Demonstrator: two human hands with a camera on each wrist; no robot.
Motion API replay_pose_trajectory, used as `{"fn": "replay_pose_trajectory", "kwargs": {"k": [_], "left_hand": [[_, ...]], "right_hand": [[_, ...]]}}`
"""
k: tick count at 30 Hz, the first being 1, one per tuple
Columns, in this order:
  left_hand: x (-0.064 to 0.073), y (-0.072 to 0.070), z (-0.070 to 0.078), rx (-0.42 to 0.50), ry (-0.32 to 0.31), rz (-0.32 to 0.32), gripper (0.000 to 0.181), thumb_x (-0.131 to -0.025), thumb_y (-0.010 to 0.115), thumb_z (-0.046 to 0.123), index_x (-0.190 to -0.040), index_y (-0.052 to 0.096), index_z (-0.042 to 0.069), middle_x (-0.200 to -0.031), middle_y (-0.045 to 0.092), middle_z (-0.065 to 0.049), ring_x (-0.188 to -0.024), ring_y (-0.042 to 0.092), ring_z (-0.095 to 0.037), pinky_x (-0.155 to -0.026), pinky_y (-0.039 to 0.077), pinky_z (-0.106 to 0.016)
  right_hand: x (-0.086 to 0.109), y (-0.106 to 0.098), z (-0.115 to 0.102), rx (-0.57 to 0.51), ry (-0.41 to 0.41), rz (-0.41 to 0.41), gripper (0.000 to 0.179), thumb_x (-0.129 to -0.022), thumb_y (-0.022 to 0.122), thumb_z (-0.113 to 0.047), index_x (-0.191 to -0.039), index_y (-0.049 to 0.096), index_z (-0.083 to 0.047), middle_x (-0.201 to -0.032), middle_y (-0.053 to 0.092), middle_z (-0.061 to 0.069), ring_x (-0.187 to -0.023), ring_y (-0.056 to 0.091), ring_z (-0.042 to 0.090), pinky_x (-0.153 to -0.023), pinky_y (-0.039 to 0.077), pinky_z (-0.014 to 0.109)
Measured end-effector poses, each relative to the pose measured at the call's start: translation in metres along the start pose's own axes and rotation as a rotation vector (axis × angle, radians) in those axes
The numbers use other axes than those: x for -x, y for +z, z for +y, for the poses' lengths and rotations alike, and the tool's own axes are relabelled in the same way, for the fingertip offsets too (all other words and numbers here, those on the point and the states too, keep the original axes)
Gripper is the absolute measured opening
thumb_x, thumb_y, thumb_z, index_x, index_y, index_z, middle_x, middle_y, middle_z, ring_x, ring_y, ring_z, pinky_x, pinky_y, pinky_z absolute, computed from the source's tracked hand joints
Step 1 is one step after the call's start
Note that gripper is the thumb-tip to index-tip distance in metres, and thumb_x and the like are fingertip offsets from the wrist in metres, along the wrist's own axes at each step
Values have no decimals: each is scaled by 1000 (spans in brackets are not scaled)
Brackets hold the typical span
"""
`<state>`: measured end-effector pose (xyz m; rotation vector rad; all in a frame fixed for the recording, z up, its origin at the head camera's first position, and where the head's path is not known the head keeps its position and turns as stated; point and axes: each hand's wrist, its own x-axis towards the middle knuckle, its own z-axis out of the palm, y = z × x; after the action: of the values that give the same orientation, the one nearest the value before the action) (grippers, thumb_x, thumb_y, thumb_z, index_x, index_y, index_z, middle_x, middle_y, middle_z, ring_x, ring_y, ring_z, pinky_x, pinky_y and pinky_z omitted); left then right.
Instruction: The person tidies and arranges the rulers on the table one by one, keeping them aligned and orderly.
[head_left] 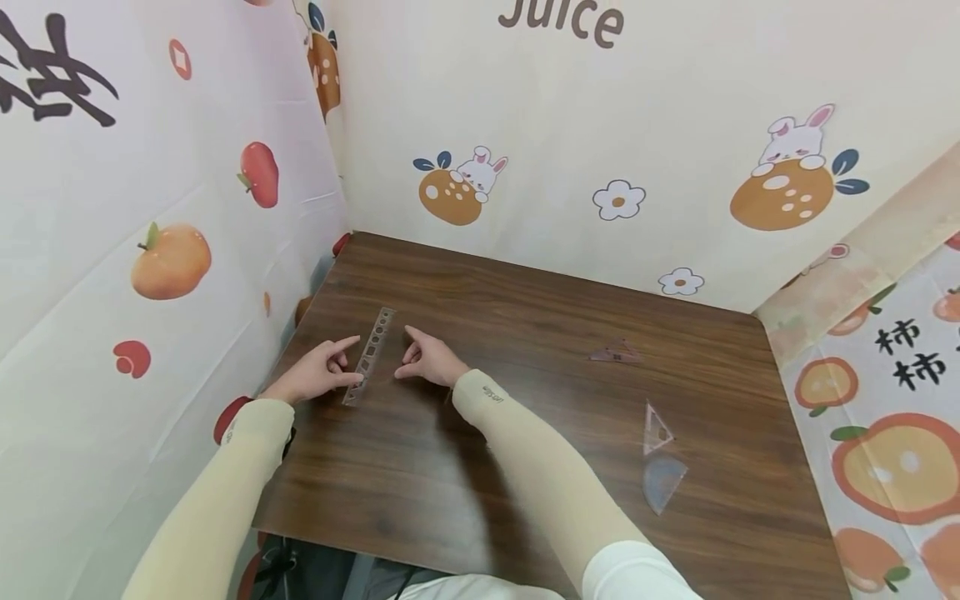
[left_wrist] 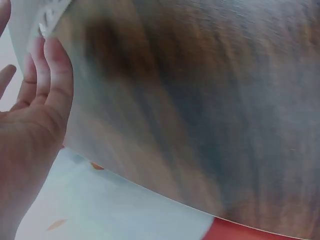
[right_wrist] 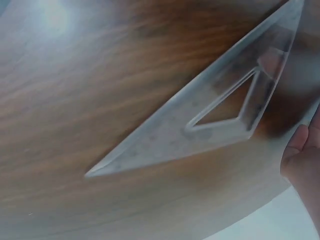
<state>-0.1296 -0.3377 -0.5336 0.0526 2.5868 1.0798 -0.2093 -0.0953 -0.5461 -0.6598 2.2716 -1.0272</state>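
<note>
A clear ruler [head_left: 372,350] with cut-out shapes lies slanted on the left part of the table. Beside its left edge is my left hand [head_left: 311,372], thumb and index finger spread apart, with the thumb tip at the ruler's lower part. In the left wrist view, the fingers [left_wrist: 58,65] extend towards a blurred piece of the ruler [left_wrist: 52,15]. My right hand [head_left: 433,358] hovers right of the ruler, thumb and index finger apart, holding nothing. The right wrist view shows a clear set square [right_wrist: 150,142] on the wood, close to the right hand [right_wrist: 305,155].
A pinkish set square [head_left: 617,356] lies on the right half of the brown table [head_left: 510,450]. Nearer to me are another set square [head_left: 650,440] and a bluish protractor [head_left: 663,482]. Printed cloth [head_left: 540,167] hangs behind the table and at both sides.
</note>
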Motion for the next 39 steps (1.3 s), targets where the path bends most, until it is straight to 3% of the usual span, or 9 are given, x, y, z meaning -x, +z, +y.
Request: {"fn": "replay_pose_trajectory", "kwargs": {"k": [6,12,22,28,39], "left_hand": [[-3,0,18,-29,25,59,85,-83,74,37,-151,29,13,-112,51,-15,-101,57,-26,-83,49,-40],[-9,2,36,-47,38,96,87,-82,73,42,-151,29,16,-125,51,-14,-116,52,-30,-99,43,-52],[-10,6,60,-54,51,124,92,-78,71,56,-152,28,21,-137,47,-14,-131,44,-35,-103,38,-59],[-12,12,73,-53,93,135,94,-78,72,55,-152,27,17,-137,46,-16,-130,42,-37,-104,36,-59],[-13,23,96,-34,97,135,93,-78,73,53,-152,28,19,-140,45,-13,-135,36,-35,-105,34,-61]], "right_hand": [[7,-16,5,19,-2,38,96,-81,77,-28,-155,17,-16,-111,64,-2,-107,57,12,-96,47,29],[14,-34,8,13,-21,98,96,-79,79,-27,-154,20,-20,-116,65,1,-112,58,17,-101,46,36],[28,-62,9,81,-69,129,96,-78,79,-33,-154,21,-22,-121,64,7,-115,60,17,-105,43,36],[37,-75,9,75,-62,127,96,-77,79,-37,-153,22,-25,-123,63,5,-116,59,15,-104,44,36],[52,-87,22,120,-88,153,87,-79,77,-37,-151,30,-20,-125,62,2,-120,57,17,-107,42,38]]}}
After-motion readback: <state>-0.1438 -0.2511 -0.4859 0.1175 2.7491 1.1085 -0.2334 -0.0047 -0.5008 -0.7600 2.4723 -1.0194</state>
